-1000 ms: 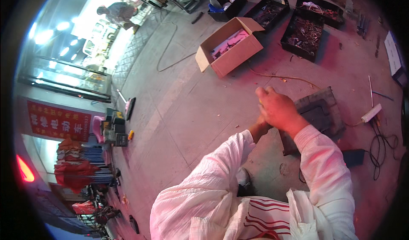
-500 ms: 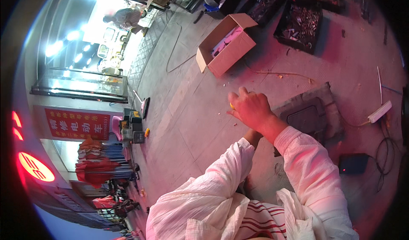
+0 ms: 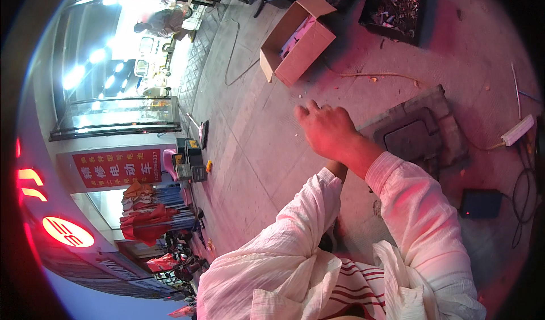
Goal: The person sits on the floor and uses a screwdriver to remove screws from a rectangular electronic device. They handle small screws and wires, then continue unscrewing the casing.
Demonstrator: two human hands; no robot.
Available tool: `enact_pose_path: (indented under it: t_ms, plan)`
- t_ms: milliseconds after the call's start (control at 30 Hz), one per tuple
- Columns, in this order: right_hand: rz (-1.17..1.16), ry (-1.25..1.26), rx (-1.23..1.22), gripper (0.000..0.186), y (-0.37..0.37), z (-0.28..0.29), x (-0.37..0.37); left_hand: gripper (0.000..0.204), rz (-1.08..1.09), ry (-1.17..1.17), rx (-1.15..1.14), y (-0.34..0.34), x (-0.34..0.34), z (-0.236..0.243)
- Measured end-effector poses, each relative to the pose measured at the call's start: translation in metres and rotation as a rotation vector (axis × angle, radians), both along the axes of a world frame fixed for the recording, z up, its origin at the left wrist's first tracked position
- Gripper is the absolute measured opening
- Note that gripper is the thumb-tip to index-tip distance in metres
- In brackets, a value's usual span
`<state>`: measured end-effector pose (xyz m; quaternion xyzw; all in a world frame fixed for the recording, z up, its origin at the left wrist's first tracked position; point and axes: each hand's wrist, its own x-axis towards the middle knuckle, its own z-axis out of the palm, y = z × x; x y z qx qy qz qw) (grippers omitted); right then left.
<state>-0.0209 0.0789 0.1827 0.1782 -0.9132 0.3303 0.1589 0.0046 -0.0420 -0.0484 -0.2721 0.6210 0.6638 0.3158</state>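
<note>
Left of a dark flat thing (image 3: pixel 410 138), the right hand (image 3: pixel 325 128) curls, hiding the left hand; whether they grip anything, nobody can tell. An open box (image 3: pixel 307 54) sits farther.

Matt slab (image 3: pixel 411 138); cardboard box (image 3: pixel 306 54); crinkled cloth sleeves (image 3: pixel 417 218).

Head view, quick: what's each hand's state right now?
Left hand: mostly hidden behind the right arm; state cannot be told.
Right hand: fingers curled; whether it grips anything cannot be told.
</note>
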Motion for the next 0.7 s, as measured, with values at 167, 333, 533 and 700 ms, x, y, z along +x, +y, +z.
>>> enact_pose_path:
  t_ms: [167, 333, 533, 700]
  plan:
    - [-0.034, -0.073, 0.083, 0.026, -0.003, 0.006, 0.001, 0.029, -0.054, 0.009, 0.03, -0.003, -0.01, 0.003]
    - [-0.07, -0.03, 0.042, 0.026, -0.002, 0.008, 0.009, 0.028, -0.214, 0.083, 0.009, -0.03, -0.025, -0.001]
    - [-0.094, -0.095, 0.131, 0.026, -0.001, 0.003, 0.036, 0.027, -0.503, 0.286, 0.068, -0.047, -0.054, -0.014]
    - [-0.09, -0.164, 0.152, 0.029, -0.017, 0.022, 0.031, 0.02, -0.151, -0.157, 0.493, -0.068, -0.042, -0.032]
